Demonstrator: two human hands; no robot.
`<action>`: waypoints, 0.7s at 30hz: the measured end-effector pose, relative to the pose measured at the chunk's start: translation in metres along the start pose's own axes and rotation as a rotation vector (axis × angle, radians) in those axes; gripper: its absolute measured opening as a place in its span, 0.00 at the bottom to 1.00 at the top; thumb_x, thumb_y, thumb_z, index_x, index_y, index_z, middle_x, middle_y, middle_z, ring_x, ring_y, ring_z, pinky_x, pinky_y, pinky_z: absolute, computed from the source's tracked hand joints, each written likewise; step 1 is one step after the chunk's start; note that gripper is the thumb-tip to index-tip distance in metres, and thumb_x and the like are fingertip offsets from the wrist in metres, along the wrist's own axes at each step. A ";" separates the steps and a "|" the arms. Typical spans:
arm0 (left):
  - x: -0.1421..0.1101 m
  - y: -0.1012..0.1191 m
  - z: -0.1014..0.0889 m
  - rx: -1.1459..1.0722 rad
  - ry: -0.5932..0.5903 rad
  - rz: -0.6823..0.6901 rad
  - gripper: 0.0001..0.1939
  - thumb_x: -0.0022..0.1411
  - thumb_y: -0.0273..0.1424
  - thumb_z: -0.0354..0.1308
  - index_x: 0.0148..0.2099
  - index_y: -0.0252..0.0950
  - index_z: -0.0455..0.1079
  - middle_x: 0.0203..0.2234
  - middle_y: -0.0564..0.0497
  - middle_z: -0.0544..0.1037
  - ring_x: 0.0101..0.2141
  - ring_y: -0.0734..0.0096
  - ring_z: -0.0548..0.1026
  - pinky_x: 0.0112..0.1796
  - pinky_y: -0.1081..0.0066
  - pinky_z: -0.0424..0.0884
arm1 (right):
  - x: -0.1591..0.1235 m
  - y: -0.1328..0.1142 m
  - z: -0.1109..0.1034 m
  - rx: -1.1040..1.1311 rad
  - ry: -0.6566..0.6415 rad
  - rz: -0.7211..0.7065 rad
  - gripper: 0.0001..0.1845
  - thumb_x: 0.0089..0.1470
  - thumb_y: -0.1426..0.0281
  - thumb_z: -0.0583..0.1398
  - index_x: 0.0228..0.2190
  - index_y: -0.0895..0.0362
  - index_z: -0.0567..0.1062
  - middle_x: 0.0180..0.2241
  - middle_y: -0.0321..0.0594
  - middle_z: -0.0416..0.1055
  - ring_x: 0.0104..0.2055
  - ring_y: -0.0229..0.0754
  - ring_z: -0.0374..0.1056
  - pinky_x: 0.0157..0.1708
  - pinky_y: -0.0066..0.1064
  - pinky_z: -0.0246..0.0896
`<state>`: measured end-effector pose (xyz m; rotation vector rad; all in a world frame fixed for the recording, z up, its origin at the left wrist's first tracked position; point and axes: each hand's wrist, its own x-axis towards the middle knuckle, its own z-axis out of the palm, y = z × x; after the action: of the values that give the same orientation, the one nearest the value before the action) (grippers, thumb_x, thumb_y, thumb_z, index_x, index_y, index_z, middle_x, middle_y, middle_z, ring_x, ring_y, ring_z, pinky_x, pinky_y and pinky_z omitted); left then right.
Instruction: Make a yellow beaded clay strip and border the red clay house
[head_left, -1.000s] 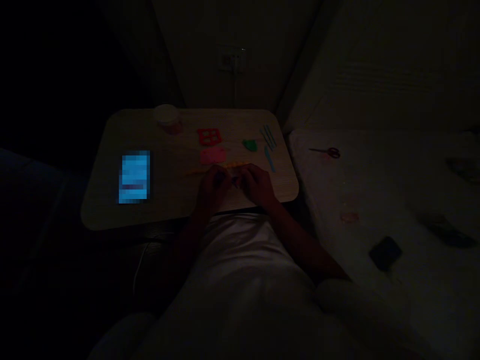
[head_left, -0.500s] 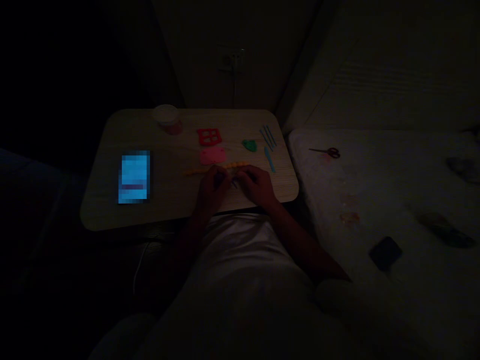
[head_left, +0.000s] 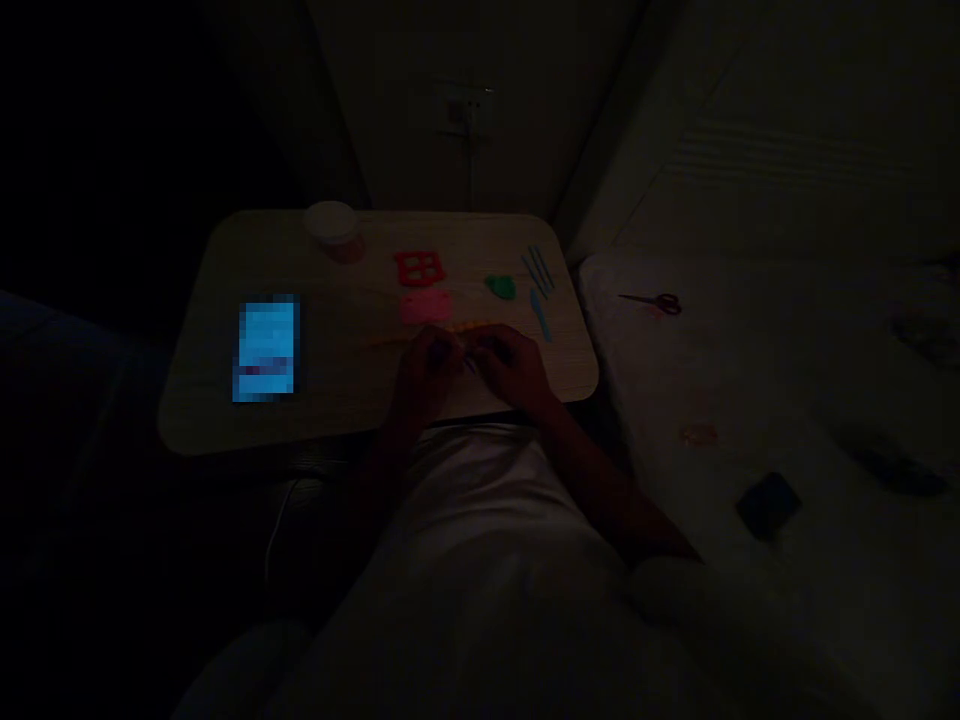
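Close together at the near edge of the small table [head_left: 337,390], my left hand [head_left: 427,368] and my right hand [head_left: 516,366] are both closed. Their fingertips pinch at something small and bluish-dark between them, too dim to name. Just behind the hands runs a long orange strip [head_left: 480,325], partly hidden by my left hand. Beyond it lies a flat pink piece [head_left: 426,307], and behind that a red piece shaped like a window frame [head_left: 420,268]. A green lump [head_left: 500,287] sits to the right of these.
Blue modelling tools [head_left: 540,315] lie on the table's right side. A tub [head_left: 335,235] stands at the back left, with a lit screen [head_left: 266,348] nearer me. On the pale surface at right are scissors [head_left: 651,303] and a dark square thing [head_left: 769,505]. The room is very dim.
The picture has grown darker and the view has shifted slightly. Both hands stay in nearly the same place, with only small finger movement.
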<state>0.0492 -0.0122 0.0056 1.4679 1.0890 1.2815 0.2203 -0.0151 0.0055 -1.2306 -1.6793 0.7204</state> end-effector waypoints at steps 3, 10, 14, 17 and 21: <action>-0.001 -0.001 -0.001 0.018 0.000 0.002 0.07 0.60 0.34 0.62 0.35 0.40 0.67 0.24 0.57 0.71 0.25 0.73 0.69 0.28 0.73 0.66 | 0.000 0.000 0.001 0.011 -0.003 0.023 0.13 0.59 0.64 0.61 0.44 0.53 0.80 0.46 0.43 0.79 0.44 0.46 0.74 0.46 0.36 0.68; -0.001 -0.003 -0.002 0.022 -0.010 -0.003 0.07 0.61 0.34 0.62 0.36 0.40 0.67 0.24 0.56 0.71 0.26 0.72 0.69 0.28 0.72 0.65 | 0.000 -0.001 0.002 0.008 -0.010 0.067 0.14 0.59 0.61 0.62 0.41 0.55 0.82 0.39 0.42 0.81 0.39 0.44 0.74 0.41 0.33 0.68; 0.000 -0.003 -0.002 0.031 -0.003 0.022 0.08 0.62 0.35 0.62 0.36 0.40 0.66 0.24 0.56 0.71 0.25 0.72 0.69 0.28 0.72 0.64 | 0.000 -0.002 0.001 -0.038 -0.070 0.070 0.12 0.60 0.61 0.62 0.39 0.55 0.82 0.35 0.40 0.80 0.36 0.42 0.73 0.38 0.31 0.66; 0.000 -0.002 -0.002 0.032 -0.005 0.023 0.09 0.62 0.36 0.63 0.35 0.40 0.66 0.24 0.57 0.70 0.25 0.73 0.68 0.28 0.72 0.63 | 0.000 -0.003 0.000 -0.069 -0.097 0.047 0.11 0.61 0.62 0.61 0.38 0.55 0.81 0.34 0.39 0.80 0.34 0.41 0.72 0.37 0.30 0.64; 0.000 0.000 -0.002 0.050 0.013 0.011 0.10 0.62 0.38 0.63 0.35 0.40 0.66 0.24 0.57 0.70 0.26 0.73 0.68 0.28 0.72 0.64 | 0.001 -0.004 0.000 -0.093 -0.086 0.038 0.13 0.60 0.61 0.62 0.38 0.56 0.81 0.31 0.38 0.79 0.32 0.41 0.71 0.34 0.30 0.62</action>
<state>0.0467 -0.0121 0.0058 1.5070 1.1299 1.2813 0.2185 -0.0155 0.0086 -1.3160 -1.7811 0.7341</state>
